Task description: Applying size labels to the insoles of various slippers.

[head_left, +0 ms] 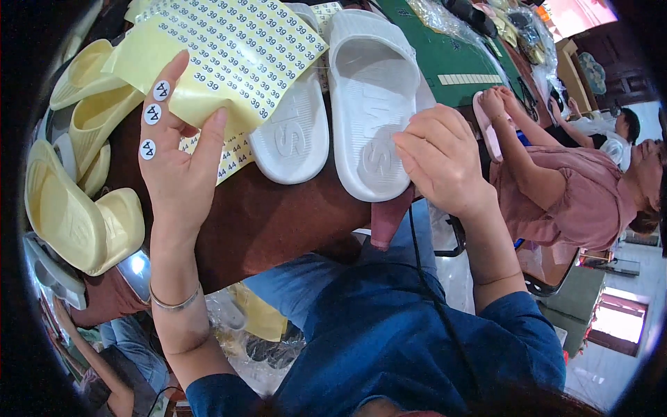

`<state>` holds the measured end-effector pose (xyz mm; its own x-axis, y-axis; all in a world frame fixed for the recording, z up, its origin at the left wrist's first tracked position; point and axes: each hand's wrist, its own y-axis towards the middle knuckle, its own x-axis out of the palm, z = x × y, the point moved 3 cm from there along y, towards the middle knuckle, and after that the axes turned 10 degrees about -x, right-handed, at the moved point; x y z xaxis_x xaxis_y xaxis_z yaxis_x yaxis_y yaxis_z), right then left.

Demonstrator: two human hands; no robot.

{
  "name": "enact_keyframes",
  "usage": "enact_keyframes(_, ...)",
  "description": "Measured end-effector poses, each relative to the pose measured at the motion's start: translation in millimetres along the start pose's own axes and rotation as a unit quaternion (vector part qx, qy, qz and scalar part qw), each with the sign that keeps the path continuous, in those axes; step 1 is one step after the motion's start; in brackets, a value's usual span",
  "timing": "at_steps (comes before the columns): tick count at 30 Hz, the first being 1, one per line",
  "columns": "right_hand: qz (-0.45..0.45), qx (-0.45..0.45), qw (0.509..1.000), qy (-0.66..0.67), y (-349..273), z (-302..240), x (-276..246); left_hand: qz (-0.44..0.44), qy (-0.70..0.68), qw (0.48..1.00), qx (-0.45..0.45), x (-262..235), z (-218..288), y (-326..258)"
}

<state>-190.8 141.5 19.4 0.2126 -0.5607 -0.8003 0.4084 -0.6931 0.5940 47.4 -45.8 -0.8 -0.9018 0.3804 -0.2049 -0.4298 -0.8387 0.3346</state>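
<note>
In my left hand [177,163] is a pale yellow sheet of number stickers [229,52], its near edge pinched by the thumb, with the index finger stretched along its left side. Three round white stickers [151,113] are stuck along that hand. Another sticker sheet [235,154] shows partly beneath. My right hand [441,160] is closed in a pinch over the right edge of a white slide sandal [372,118], near its heel; whatever the fingertips hold is hidden. Left of it lies a second white slide [295,135], partly covered by the upper sheet.
Several pale yellow slides [66,208] are heaped at the left of the brown-covered table [264,215]. A green mat [441,52] carries a strip of labels [469,79]. On the right, a co-worker in a pink top [542,184] holds a pink slide [486,125]. Another person's arm shows at lower left.
</note>
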Motion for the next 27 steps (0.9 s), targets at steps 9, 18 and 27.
enact_keyframes(9,-0.075,-0.071,0.995,-0.01,8.8,3.9,-5.1,0.007,0.015,1.0,0.002,-0.5,-1.4,-0.1)
enact_keyframes(18,-0.133,-0.098,0.986,-0.017,14.8,4.7,-8.1,-0.013,0.002,1.0,0.009,0.5,-0.7,0.7)
enact_keyframes(27,-0.122,-0.107,0.986,-0.025,14.3,7.5,-5.6,-0.006,0.004,1.0,0.009,0.1,-1.2,-0.6)
